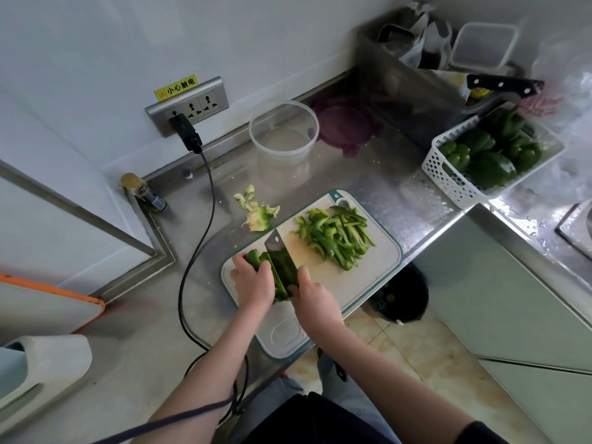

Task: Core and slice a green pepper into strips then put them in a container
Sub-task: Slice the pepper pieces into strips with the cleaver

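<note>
A white cutting board (352,274) is laid on the steel table (384,174), its near end jutting over the table's edge. On the board's near left part a piece of green pepper (256,258) is pinned down by the left hand (253,283), the fingers curled over it. A cleaver (282,261) is held by the right hand (315,299); the grip is closed around the handle, which is hidden under the hand, and the blade is set against the pepper just beside the left fingers. Whether the edge has reached the board cannot be told from this angle.

Farther along the board a heap of cut pepper strips (336,238) is piled. Just off the board's far left corner, the removed core and scraps (258,211) are left on the table. Beyond these, near the wall, a clear round container (284,129) is stood, with a purple lid (347,126) beside it. To the far right a white basket (448,184) filled with whole green peppers (493,155) is placed.
</note>
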Motion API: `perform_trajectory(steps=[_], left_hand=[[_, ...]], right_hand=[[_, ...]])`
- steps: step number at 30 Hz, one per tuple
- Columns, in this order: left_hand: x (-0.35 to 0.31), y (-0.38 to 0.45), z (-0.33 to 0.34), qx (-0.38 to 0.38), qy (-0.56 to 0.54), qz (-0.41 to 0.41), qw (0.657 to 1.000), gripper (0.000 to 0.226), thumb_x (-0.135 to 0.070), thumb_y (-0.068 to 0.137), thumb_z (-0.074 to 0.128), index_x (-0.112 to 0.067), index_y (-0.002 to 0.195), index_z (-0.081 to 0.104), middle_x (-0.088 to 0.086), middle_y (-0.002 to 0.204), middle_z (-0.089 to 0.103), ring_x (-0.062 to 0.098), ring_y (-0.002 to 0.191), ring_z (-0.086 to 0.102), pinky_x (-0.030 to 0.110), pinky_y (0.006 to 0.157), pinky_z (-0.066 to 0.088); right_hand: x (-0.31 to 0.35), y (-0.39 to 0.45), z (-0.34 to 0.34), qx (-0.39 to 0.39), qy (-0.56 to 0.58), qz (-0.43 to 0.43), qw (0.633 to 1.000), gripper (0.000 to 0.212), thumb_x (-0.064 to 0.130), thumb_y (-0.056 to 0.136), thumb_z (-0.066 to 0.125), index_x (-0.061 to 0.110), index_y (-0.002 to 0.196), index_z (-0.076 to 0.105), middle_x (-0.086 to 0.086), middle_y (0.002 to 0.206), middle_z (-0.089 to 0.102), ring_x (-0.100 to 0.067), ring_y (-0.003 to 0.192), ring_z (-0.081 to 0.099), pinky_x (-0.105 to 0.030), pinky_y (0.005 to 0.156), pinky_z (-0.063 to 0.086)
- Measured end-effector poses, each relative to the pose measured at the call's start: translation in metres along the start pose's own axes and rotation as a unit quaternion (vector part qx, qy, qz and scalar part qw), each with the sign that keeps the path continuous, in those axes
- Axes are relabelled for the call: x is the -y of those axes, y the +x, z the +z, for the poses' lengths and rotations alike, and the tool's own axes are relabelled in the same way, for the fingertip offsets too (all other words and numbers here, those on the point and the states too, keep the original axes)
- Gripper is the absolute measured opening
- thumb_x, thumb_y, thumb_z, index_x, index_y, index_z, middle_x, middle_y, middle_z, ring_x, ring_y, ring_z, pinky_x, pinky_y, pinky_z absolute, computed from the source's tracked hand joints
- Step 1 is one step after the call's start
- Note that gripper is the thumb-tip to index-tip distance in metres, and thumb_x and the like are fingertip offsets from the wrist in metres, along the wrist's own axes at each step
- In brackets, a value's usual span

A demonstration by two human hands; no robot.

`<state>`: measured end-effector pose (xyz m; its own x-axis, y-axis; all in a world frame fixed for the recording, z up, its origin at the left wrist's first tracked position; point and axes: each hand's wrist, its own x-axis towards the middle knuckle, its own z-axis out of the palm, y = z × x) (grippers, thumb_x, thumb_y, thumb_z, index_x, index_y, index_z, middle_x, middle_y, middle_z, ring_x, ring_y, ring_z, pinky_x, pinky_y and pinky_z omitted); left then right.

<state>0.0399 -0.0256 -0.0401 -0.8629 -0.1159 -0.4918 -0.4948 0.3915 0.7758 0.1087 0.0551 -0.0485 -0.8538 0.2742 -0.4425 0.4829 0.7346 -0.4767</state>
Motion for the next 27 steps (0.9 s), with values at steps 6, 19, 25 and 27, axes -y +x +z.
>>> perform_trajectory(steps=[6,19,25,27], left_hand=[[0.001,-0.002,0.001,0.017,0.026,0.019,0.999,0.025,-0.007,0.086,0.045,-0.011,0.11,0.039,0.014,0.119,0.04,0.024,0.079,0.047,0.034,0.072,0.036],[0.005,0.006,-0.002,0.022,0.036,0.02,0.999,0.03,-0.002,0.082,0.045,-0.007,0.112,0.043,0.014,0.113,0.046,0.027,0.085,0.047,0.032,0.075,0.035],[0.005,0.005,-0.006,0.026,-0.019,0.011,0.999,0.027,0.0,0.082,0.043,-0.011,0.107,0.043,0.016,0.113,0.049,0.026,0.088,0.052,0.033,0.072,0.04],[0.006,0.002,-0.008,0.024,-0.039,0.002,0.999,0.026,0.002,0.083,0.042,-0.011,0.105,0.042,0.016,0.109,0.051,0.025,0.086,0.052,0.032,0.07,0.041]], right_hand=[[0.005,0.001,0.005,0.005,-0.027,0.002,1.0,0.03,0.011,0.1,0.04,0.013,0.127,0.026,-0.006,0.07,0.049,-0.025,0.059,0.049,-0.033,0.046,0.035],[0.033,0.018,0.004,0.04,-0.063,-0.015,0.997,0.04,-0.001,0.091,0.043,0.008,0.127,0.027,-0.008,0.076,0.052,-0.028,0.065,0.047,-0.035,0.055,0.038],[0.03,0.022,-0.002,0.034,-0.077,-0.025,0.996,0.036,0.0,0.092,0.042,0.011,0.123,0.029,-0.003,0.068,0.044,-0.027,0.064,0.051,-0.036,0.053,0.041],[0.026,0.023,-0.006,0.039,-0.103,-0.042,0.993,0.036,0.0,0.092,0.041,0.011,0.124,0.029,-0.003,0.066,0.042,-0.026,0.063,0.05,-0.035,0.052,0.04]])
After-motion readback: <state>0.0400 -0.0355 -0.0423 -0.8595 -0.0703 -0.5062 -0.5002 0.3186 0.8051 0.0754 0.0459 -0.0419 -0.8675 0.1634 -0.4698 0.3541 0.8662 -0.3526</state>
